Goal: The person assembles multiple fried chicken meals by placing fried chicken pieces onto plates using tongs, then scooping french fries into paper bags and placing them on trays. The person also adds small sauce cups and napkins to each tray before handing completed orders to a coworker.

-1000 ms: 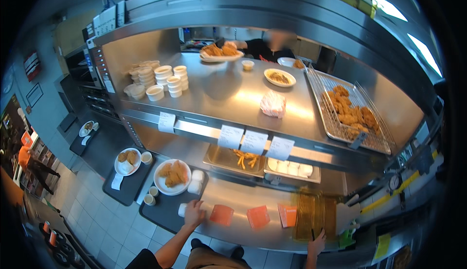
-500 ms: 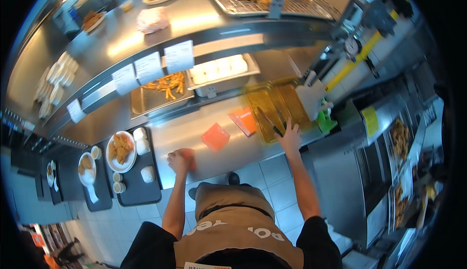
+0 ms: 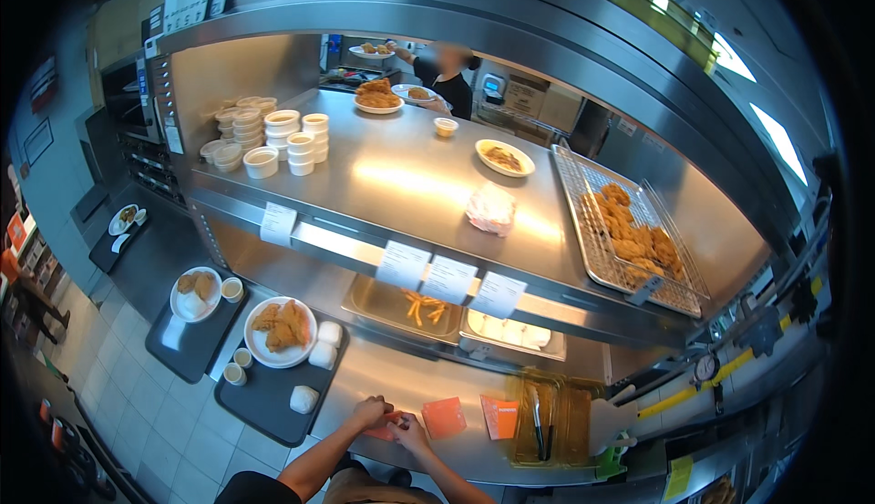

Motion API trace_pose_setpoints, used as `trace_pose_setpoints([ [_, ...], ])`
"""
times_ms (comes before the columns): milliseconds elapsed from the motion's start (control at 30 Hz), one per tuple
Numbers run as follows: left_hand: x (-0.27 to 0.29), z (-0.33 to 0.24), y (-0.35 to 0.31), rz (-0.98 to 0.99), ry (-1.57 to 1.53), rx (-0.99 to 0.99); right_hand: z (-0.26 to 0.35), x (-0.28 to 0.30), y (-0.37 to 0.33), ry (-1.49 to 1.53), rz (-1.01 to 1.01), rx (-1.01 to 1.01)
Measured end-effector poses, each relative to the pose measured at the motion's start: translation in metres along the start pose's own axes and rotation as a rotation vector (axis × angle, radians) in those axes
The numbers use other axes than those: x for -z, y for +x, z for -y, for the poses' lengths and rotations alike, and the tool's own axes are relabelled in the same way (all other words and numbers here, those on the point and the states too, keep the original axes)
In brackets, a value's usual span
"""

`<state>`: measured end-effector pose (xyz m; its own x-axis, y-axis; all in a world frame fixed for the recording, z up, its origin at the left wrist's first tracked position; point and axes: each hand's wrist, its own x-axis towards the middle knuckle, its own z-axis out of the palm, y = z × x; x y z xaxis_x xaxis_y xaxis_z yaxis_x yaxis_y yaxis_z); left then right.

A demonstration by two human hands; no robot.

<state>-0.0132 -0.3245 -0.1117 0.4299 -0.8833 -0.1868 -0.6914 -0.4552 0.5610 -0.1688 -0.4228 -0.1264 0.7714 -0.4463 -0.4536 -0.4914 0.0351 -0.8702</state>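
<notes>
Over the steel counter, my left hand (image 3: pixel 371 410) and my right hand (image 3: pixel 410 432) are close together, both closed on a flat orange-red paper sleeve (image 3: pixel 383 430). My fingers partly cover it. Just right of my hands lies another orange sleeve (image 3: pixel 444 418), and beyond that an orange and white one (image 3: pixel 501 418). A pair of tongs (image 3: pixel 539 426) with dark handles rests in an amber plastic tray (image 3: pixel 574 417). Left of my hands, a dark tray (image 3: pixel 273 408) carries a plate of fried chicken (image 3: pixel 283 326), white wrapped bundles (image 3: pixel 304 399) and small cups (image 3: pixel 235 374).
A steel shelf (image 3: pixel 392 171) with paper slips (image 3: pixel 448 279) spans above the counter. Under it are a pan of fries (image 3: pixel 424 308) and a pan of white items (image 3: pixel 506 331). Stacked cups (image 3: pixel 283 130) and a rack of fried chicken (image 3: pixel 629 235) stand on top. A co-worker (image 3: pixel 447 80) is behind.
My right hand has left the tongs and moved left to the orange sleeve beside my left hand. The view has tilted up, bringing the shelf top and the co-worker into sight.
</notes>
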Motion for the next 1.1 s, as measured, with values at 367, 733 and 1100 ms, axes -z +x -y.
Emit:
trace_pose_setpoints([
  [367,0.091,-0.024,-0.018,0.041,-0.787,0.028,0.15,0.023,-0.06,-0.463,-0.811,0.582],
  [733,0.106,-0.069,0.025,0.377,-1.667,0.093,0.17,0.064,-0.093,-0.59,-0.549,0.886],
  [1100,0.094,0.049,0.21,-0.332,-1.83,0.38,-0.021,0.517,-0.254,-0.622,-1.214,-0.827],
])
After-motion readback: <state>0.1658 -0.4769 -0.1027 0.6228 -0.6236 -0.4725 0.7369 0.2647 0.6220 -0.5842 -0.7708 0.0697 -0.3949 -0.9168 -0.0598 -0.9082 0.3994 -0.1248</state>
